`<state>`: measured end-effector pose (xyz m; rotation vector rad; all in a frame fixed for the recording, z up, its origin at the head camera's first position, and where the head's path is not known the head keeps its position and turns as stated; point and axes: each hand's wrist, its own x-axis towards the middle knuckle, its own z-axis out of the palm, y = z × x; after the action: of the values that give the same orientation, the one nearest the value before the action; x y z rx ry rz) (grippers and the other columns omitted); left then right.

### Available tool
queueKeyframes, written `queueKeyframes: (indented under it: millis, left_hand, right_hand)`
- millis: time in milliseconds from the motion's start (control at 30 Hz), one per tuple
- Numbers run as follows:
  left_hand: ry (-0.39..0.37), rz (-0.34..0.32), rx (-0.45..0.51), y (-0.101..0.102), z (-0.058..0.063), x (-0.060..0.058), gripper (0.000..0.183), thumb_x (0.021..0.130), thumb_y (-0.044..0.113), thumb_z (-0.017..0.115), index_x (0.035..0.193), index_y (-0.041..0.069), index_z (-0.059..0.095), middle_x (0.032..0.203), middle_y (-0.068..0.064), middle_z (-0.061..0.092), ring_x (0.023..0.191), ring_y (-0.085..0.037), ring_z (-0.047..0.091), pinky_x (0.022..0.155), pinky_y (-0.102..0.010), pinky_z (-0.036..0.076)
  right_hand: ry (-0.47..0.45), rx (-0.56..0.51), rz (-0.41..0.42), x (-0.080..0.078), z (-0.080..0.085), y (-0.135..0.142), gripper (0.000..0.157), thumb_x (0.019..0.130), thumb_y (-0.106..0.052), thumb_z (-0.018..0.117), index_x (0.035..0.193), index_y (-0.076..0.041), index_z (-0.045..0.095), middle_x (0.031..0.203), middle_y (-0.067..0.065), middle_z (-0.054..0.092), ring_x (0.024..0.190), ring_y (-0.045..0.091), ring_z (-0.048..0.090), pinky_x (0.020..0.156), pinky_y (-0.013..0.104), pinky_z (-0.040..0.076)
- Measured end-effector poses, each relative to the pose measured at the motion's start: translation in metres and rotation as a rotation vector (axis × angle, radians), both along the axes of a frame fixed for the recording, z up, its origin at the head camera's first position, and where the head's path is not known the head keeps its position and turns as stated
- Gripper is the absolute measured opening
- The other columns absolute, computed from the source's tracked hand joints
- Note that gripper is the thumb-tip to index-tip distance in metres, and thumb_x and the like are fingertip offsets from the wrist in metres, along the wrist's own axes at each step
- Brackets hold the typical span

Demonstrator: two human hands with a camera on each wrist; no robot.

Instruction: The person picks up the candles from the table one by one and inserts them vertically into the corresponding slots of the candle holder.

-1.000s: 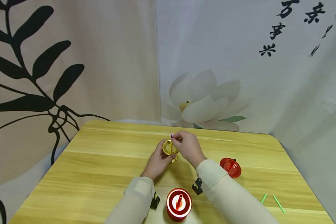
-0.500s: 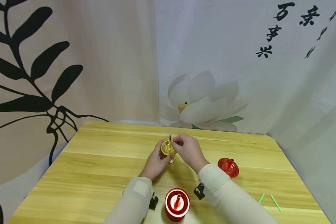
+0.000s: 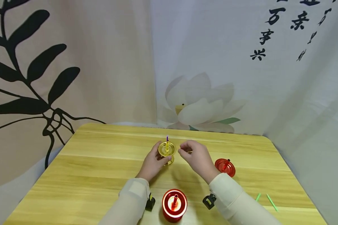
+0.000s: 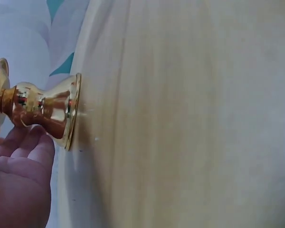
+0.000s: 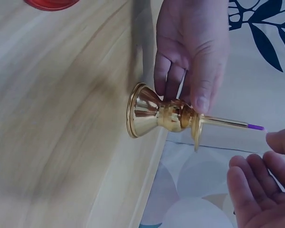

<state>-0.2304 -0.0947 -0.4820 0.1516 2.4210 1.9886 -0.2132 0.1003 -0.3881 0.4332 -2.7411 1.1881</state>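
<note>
My left hand grips a shiny gold candlestick near the middle of the table. Its thumb lies at the dish, and the other fingers curl round the stem. The candlestick stands upright with its flared base close over the tabletop. From the dish rises a thin gold tube, with a short purple stick showing at its top. To the right, my right hand is apart from the candlestick, fingers loosely bent and nothing visible between them. In the right wrist view, its thumb overlaps the space just past the purple tip.
A red candlestick stands at the near side between my forearms. Beyond my right wrist, another red dish-topped piece has a dark-tipped stem. Two thin green sticks lie at the near right. Printed cloth hangs behind the table.
My right hand has moved right, away from the purple stick and tube that its fingers were touching. My left hand keeps its hold on the gold candlestick.
</note>
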Motion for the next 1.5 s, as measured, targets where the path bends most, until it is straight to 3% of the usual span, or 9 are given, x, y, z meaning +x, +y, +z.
queueKeyframes:
  millis: [300, 567, 800, 1000, 1333, 1500]
  left_hand:
    - [-0.060, 0.040, 0.047, -0.008, -0.007, 0.009, 0.084, 0.089, 0.023, 0.079, 0.155, 0.003, 0.031, 0.150, -0.020, 0.046, 0.139, -0.035, 0.044, 0.113, -0.046, 0.038]
    - [-0.053, 0.036, 0.065, -0.013, -0.004, 0.016, 0.087, 0.088, 0.027, 0.080, 0.153, -0.004, 0.031, 0.152, -0.025, 0.040, 0.142, -0.037, 0.039, 0.115, -0.045, 0.035]
    - [-0.047, 0.020, 0.093, -0.015, 0.004, 0.030, 0.081, 0.090, 0.020, 0.078, 0.153, -0.003, 0.032, 0.155, -0.022, 0.039, 0.143, -0.036, 0.037, 0.116, -0.045, 0.033]
    - [-0.049, 0.007, 0.100, -0.018, 0.009, 0.044, 0.084, 0.088, 0.026, 0.080, 0.153, 0.001, 0.033, 0.154, -0.016, 0.043, 0.143, -0.031, 0.039, 0.116, -0.041, 0.033]
    - [-0.062, -0.074, 0.106, -0.017, 0.020, 0.075, 0.088, 0.084, 0.030, 0.082, 0.154, 0.004, 0.035, 0.155, -0.010, 0.043, 0.143, -0.028, 0.040, 0.114, -0.036, 0.034]
    - [-0.090, -0.196, 0.178, -0.015, 0.025, 0.089, 0.088, 0.085, 0.020, 0.082, 0.154, 0.001, 0.031, 0.158, -0.012, 0.038, 0.145, -0.028, 0.037, 0.113, -0.030, 0.034]
  right_hand:
    - [-0.031, -0.002, -0.036, 0.018, 0.000, 0.021, 0.011, 0.090, -0.018, 0.077, 0.100, -0.015, 0.073, 0.093, -0.006, 0.069, 0.090, 0.014, 0.069, 0.079, 0.034, 0.059]
    - [-0.096, -0.004, -0.080, 0.034, -0.002, 0.046, 0.012, 0.089, -0.019, 0.078, 0.100, -0.018, 0.073, 0.094, -0.008, 0.070, 0.092, 0.014, 0.069, 0.078, 0.034, 0.059]
    - [-0.124, 0.024, -0.104, 0.049, -0.007, 0.067, 0.011, 0.090, -0.019, 0.077, 0.100, -0.017, 0.073, 0.093, -0.008, 0.070, 0.088, 0.011, 0.067, 0.077, 0.031, 0.057]
    - [-0.140, 0.030, -0.119, 0.066, -0.015, 0.085, 0.010, 0.089, -0.017, 0.077, 0.098, -0.016, 0.073, 0.093, -0.008, 0.071, 0.085, 0.009, 0.065, 0.075, 0.027, 0.056]
    - [-0.161, 0.051, -0.176, 0.087, -0.033, 0.116, 0.011, 0.088, -0.016, 0.078, 0.097, -0.012, 0.073, 0.090, -0.008, 0.070, 0.084, 0.009, 0.067, 0.074, 0.024, 0.056]
    - [-0.153, 0.103, -0.209, 0.092, -0.041, 0.135, 0.010, 0.089, -0.016, 0.078, 0.097, -0.012, 0.073, 0.089, -0.008, 0.071, 0.084, 0.010, 0.067, 0.075, 0.026, 0.056]
